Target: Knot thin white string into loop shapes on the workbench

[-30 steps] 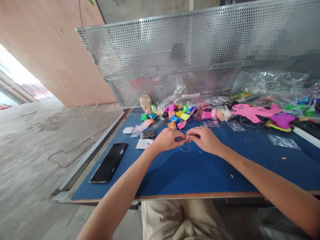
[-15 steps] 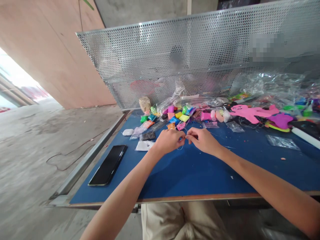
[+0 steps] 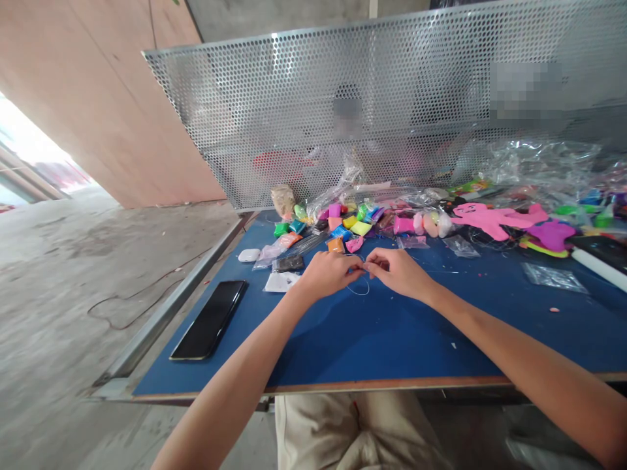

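Observation:
Over the middle of the blue tabletop (image 3: 372,339), my left hand (image 3: 336,271) and my right hand (image 3: 396,271) meet fingertip to fingertip. Both are closed in a pinch on a thin pale string (image 3: 361,293). A loop of it hangs below the fingers, and a fine strand runs off to the right of my right hand. What exactly sits between the fingertips is too small to make out. Just beyond my left hand lie an orange packet (image 3: 336,245) and a pink packet (image 3: 354,244).
A black phone (image 3: 209,320) and a white earphone case (image 3: 249,255) lie at the left. Colourful packets, a pink figure cutout (image 3: 490,219) and clear plastic bags (image 3: 543,160) crowd the back, before a perforated metal panel (image 3: 294,104). A small clear bag (image 3: 553,277) rests at right.
The string's loop hangs wider and shows more plainly below the fingers. My hands stay nearly in place, fingertips still together. The view has shifted slightly.

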Available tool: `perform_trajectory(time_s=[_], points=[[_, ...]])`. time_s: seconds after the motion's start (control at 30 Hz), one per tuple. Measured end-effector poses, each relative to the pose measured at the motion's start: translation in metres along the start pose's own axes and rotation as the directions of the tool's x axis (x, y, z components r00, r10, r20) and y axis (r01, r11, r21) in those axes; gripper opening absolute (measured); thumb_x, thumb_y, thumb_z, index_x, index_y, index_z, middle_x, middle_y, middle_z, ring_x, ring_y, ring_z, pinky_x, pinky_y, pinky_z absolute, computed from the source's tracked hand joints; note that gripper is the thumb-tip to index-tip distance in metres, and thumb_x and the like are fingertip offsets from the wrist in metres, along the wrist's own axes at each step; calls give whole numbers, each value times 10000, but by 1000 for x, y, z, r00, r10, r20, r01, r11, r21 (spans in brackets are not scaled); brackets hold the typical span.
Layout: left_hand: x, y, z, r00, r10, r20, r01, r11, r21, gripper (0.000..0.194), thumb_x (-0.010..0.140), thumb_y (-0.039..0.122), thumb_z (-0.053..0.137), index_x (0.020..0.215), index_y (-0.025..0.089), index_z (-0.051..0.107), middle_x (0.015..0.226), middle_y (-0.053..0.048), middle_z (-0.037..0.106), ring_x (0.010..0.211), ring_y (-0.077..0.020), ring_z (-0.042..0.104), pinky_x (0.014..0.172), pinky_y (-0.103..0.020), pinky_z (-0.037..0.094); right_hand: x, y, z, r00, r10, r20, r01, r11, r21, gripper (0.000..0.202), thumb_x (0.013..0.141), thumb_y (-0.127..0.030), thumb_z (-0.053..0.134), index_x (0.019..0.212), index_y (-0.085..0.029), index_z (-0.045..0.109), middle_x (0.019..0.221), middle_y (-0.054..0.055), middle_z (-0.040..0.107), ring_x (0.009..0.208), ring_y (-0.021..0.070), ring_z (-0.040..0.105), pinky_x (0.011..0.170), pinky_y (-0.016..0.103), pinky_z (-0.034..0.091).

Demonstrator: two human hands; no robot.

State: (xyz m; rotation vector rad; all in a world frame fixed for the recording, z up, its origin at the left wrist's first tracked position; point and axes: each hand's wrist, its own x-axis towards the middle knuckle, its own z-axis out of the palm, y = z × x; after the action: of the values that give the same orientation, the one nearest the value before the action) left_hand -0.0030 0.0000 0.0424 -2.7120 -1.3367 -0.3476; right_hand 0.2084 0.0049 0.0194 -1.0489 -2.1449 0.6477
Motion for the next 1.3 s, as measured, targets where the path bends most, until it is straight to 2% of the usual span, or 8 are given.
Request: perform_trajectory(time_s=[0.2,0.37,0.7,1.0,1.13,1.3], points=[[0,5,2,995,-95,23,97,986,-132,182,887,383,614,998,295,728,870,9,754,787,-185,693,660,-253,443,0,-2,0,999,4,-52,-11,990,-139,159,922,-310,568,843,-222,673,705,5,708,613,164,623,607,268,429],[0,4,3,990,-117,82,132,965,-226,156,877,357,617,971,292,723,872,28,756,778,-164,688,639,-238,433,-1,-2,2,999,22,-43,-28,989,-147,149,914,-302,571,838,-221,669,724,4,708,619,160,616,587,262,409],[2,12,3,990,-136,34,140,979,-146,158,825,293,619,932,256,731,854,-4,751,790,-195,695,664,-271,458,-1,-1,6,998,9,-56,-14,994,-107,208,939,-298,537,799,-202,657,660,10,683,541,152,580,533,267,375],[6,26,7,960,-279,-17,277,958,-74,124,788,327,650,815,229,722,786,-38,725,792,-248,694,669,-316,470,-3,-1,9,997,5,-74,-10,997,-77,177,935,-254,534,821,-202,660,693,2,693,577,154,602,556,269,378],[7,28,11,964,-267,-18,266,963,-41,172,826,355,617,860,219,717,776,-63,710,787,-264,693,650,-321,476,-4,-2,10,998,4,-67,-8,998,-57,195,947,-252,513,847,-194,670,696,10,693,588,159,615,562,270,387],[7,26,15,981,-187,-60,189,982,29,164,850,278,552,899,205,692,795,-73,710,778,-279,698,622,-327,462,-4,-2,8,997,-26,-78,18,995,-98,183,950,-232,505,874,-186,665,720,17,696,612,162,618,577,271,392]])
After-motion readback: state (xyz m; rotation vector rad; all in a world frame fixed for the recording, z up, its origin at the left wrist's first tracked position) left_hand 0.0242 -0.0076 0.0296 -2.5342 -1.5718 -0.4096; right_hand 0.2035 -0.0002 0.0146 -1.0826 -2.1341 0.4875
